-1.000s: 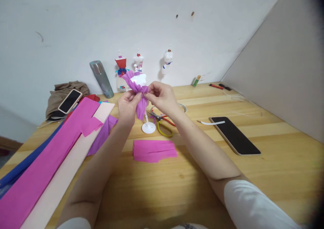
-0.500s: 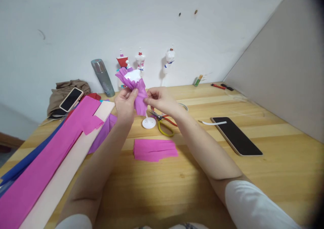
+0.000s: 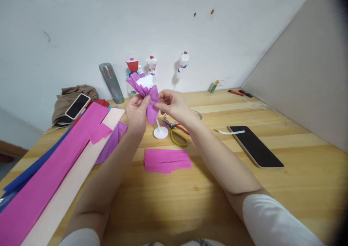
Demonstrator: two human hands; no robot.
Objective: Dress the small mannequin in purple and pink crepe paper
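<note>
A piece of purple crepe paper (image 3: 151,110) is gathered around a small white doll mannequin (image 3: 145,80) on a round stand base (image 3: 160,132). My left hand (image 3: 138,110) pinches the gathered paper at the mannequin's waist, thumb in front. From the other side, my right hand (image 3: 171,103) holds the paper's right edge between thumb and fingers. Scissors with yellow and red handles (image 3: 178,135) lie just behind and right of the base. A folded strip of pink crepe paper (image 3: 168,161) lies flat on the table between my forearms.
Long pink, cream and blue paper sheets (image 3: 54,166) cover the left side. Behind them are a phone (image 3: 78,106) on brown cloth and a grey flask (image 3: 112,84). More dressed mannequins (image 3: 184,61) stand along the wall. A larger phone (image 3: 255,147) lies at right, a glue stick (image 3: 214,86) behind.
Both hands keep their hold on the purple paper. The mannequin's top tips slightly away, and the whole view shifts a little.
</note>
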